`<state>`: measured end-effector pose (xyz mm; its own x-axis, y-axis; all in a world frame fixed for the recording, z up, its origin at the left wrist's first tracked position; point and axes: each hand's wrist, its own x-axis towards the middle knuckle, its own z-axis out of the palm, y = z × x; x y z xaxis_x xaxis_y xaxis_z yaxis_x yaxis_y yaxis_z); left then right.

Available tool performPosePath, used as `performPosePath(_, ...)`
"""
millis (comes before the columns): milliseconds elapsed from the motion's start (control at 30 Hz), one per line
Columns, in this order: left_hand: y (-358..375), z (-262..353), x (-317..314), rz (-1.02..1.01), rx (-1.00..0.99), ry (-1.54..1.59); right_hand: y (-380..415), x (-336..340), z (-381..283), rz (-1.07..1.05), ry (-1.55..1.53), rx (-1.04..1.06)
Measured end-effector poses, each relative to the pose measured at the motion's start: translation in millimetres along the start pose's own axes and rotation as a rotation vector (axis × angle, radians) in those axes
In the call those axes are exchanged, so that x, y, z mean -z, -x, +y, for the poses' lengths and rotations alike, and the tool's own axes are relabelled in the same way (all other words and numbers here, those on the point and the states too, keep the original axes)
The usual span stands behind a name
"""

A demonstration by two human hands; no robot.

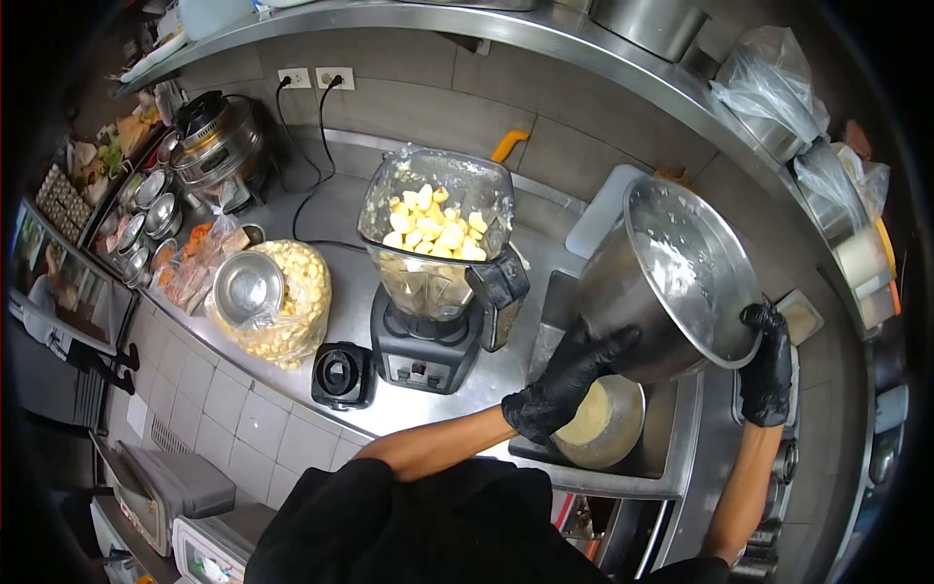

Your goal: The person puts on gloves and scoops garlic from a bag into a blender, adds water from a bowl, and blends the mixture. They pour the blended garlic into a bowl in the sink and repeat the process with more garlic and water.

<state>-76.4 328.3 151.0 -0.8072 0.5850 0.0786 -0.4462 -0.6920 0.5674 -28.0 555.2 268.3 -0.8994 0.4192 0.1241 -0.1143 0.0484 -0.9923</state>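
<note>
A large steel bowl (681,282) is held tilted on its side above a sink (671,443) at the right end of the counter (331,302), its open mouth turned up and to the right, with pale smears and wet patches on the inner wall. The left hand (569,375), in a black glove, presses flat against the bowl's underside, its grip spread wide over the outer wall. The right hand (769,365), also gloved in black, has its grip clenched on the lower right rim. Directly below the bowl, inside the sink, sits a smaller round dish (603,423) filled with a pale yellow mash. Just left of the sink stands a blender (438,263), its clear jug loaded with yellow chunks and its lid off; the black lid (342,375) lies on the counter beside the base. Farther left is a clear bag of yellow pieces (287,302) with a small steel bowl (247,285) resting on top.
</note>
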Motion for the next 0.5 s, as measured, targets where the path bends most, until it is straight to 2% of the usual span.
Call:
performPosePath(100, 4, 11, -7, -0.011, -0.1, -0.009, -11, -11, -17, -0.093, 0.046, 0.051)
performPosePath(167, 10, 23, -14, 0.007, -0.117, 0.003, -18, -12, -24, -0.155, 0.085, 0.183)
performPosePath(233, 14, 34, -20, 0.024, -0.137, 0.012, -21, -25, -37, -0.202, 0.075, 0.22)
performPosePath(300, 18, 41, -24, 0.062, -0.201, 0.082, -21, -41, -48, -0.235, 0.202, 0.371)
performPosePath(333, 20, 44, -25, 0.059, -0.204, 0.082, -22, -44, -50, -0.254, 0.38, 0.51)
performPosePath(433, 22, 51, -24, 0.079, -0.217, 0.17, -29, -58, -57, -0.266, 0.452, 0.611)
performPosePath(467, 21, 51, -21, 0.085, -0.22, 0.181, -27, -65, -66, -0.292, 0.149, 0.353)
performPosePath(500, 22, 54, -21, 0.092, -0.225, 0.192, -31, -68, -69, -0.295, 0.153, 0.358)
